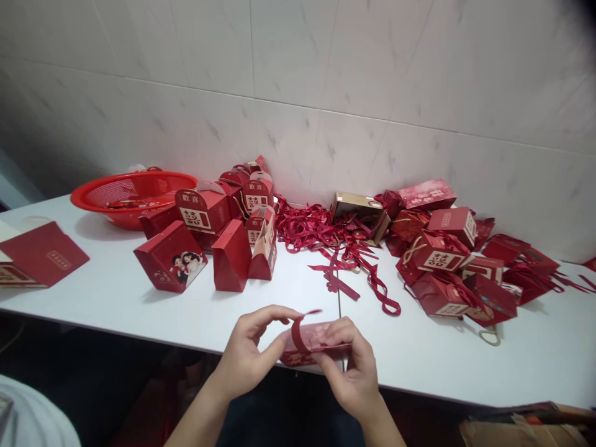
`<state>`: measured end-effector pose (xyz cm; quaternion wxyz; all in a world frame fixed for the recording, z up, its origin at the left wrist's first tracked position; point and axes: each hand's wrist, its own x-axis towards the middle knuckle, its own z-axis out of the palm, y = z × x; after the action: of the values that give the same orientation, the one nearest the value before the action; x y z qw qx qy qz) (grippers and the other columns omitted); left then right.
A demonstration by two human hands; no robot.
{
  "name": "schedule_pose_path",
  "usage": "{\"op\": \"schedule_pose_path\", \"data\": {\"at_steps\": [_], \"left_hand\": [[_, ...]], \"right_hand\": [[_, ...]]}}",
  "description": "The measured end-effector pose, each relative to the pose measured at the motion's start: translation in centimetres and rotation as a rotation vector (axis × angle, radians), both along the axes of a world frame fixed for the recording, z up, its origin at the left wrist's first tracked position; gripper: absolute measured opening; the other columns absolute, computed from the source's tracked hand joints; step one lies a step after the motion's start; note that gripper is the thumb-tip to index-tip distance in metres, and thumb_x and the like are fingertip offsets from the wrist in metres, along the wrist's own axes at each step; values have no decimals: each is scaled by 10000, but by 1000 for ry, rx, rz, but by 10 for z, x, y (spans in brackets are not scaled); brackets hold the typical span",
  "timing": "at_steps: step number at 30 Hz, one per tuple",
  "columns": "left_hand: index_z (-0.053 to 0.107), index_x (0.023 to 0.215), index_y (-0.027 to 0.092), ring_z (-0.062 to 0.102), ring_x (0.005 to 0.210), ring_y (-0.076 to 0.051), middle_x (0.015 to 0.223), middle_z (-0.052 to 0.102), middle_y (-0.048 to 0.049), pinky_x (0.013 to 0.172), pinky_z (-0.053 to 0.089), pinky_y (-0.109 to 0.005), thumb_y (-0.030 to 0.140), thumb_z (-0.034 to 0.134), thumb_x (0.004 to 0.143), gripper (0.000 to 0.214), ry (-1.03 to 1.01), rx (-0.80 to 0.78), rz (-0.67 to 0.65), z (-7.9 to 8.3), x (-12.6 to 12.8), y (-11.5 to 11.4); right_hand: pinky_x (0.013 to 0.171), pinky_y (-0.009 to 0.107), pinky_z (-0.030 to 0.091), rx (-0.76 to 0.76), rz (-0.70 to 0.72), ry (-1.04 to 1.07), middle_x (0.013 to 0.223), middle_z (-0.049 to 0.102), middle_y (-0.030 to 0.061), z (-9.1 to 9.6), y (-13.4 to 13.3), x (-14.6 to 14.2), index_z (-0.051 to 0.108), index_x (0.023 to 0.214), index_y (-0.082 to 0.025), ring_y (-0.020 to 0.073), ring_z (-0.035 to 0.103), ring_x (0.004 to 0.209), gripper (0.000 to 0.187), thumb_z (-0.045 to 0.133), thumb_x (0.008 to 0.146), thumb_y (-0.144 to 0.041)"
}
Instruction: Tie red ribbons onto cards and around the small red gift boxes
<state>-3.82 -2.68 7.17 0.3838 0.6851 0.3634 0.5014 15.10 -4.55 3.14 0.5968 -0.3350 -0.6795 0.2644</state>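
Note:
At the table's front edge, both my hands are on a small red and pink gift box. A dark red ribbon loops across its left part, one end sticking up to the right. My left hand pinches the ribbon and the box's left end, its fingertips partly hidden. My right hand grips the right end, thumb in front and fingers over the top. Behind the box, a loose curled ribbon lies on the white table.
A red plastic basket stands at the back left. Several upright red gift boxes are nearby. A pile of ribbons lies by an open box. More ribboned boxes are heaped right. A tiled wall rises behind.

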Motion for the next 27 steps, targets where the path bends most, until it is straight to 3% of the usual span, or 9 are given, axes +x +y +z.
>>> {"op": "schedule_pose_path", "data": {"at_steps": [4,10,14,18,24,27], "left_hand": [[670,827,173,657,940,-214,977,686,-96,846,515,-306,120,630,815,68,40,13,-84,0,1,-3],[572,889,178,676,814,-178,950,682,-86,754,551,-299,177,548,909,32,-198,-133,-148,-12,8,-11],[548,879,184,650,752,-137,886,642,-45,676,544,-235,157,525,919,53,-255,-48,-99,-21,7,-15],[535,876,205,679,838,-144,941,651,-32,724,562,-233,65,541,877,140,-302,70,-24,-26,8,-15],[571,852,212,696,827,-129,887,666,-4,754,572,-216,-22,592,798,241,-336,108,98,-17,10,-16],[617,903,219,687,793,-125,851,649,-1,743,567,-206,-1,616,793,246,-312,96,89,-12,9,-17]], "right_hand": [[728,347,467,-11,10,-26,846,597,11,1,-2,1,524,915,-247,182,593,804,257,629,789,-50],[726,350,490,-25,10,7,851,595,15,3,-5,0,533,919,-246,195,620,836,246,630,795,-57],[707,347,492,-18,0,15,838,591,17,4,-5,0,534,916,-244,195,617,812,244,626,792,-55],[733,370,497,-23,22,20,854,606,23,4,-6,-2,540,925,-252,203,616,827,252,633,790,-60],[740,382,491,-21,41,17,851,611,25,3,-7,-4,541,921,-253,209,613,828,250,634,788,-63],[737,380,487,-16,30,9,845,611,27,3,-8,-4,537,912,-248,206,606,815,235,634,789,-71]]}}
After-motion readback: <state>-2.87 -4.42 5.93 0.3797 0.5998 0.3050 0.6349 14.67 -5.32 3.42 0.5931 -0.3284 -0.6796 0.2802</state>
